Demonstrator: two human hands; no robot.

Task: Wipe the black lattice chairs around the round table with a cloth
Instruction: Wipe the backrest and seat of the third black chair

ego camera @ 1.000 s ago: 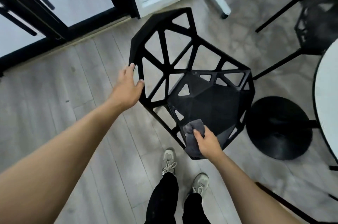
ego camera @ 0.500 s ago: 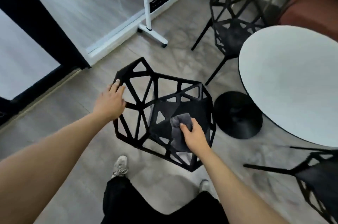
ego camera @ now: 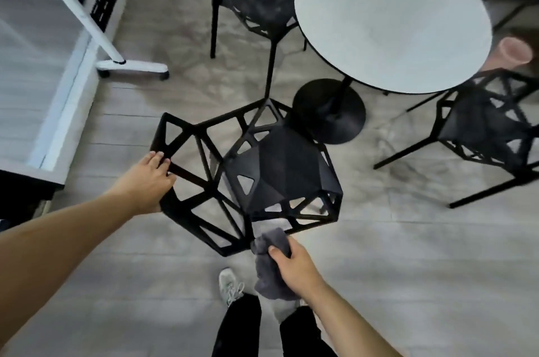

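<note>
Head view, near to far. At 6 o'clock, the person's dark trouser legs (ego camera: 242, 324) and one pale shoe (ego camera: 230, 285) stand on the grey plank floor (ego camera: 408, 283), which lies bare toward 4 and 8 o'clock. The right hand (ego camera: 294, 267) has its grip curled round a bunched grey cloth (ego camera: 269, 263), whose top touches the front rim of the nearest black lattice chair (ego camera: 280, 170). The left hand (ego camera: 148, 181), at 9 o'clock, has its grip closed on the edge of that chair's open-lattice back. Just beyond the seat, at 12 o'clock, stands the black disc base (ego camera: 329, 111) of the round worktop (ego camera: 390, 15); the chair's far corner appears to overlap the base. A second lattice chair (ego camera: 256, 3) sits at 11 o'clock beside the worktop's edge, a third (ego camera: 490, 129) at 3 o'clock, partly under its rim. A white wheeled frame (ego camera: 131, 66) stands at 10 o'clock.
</note>
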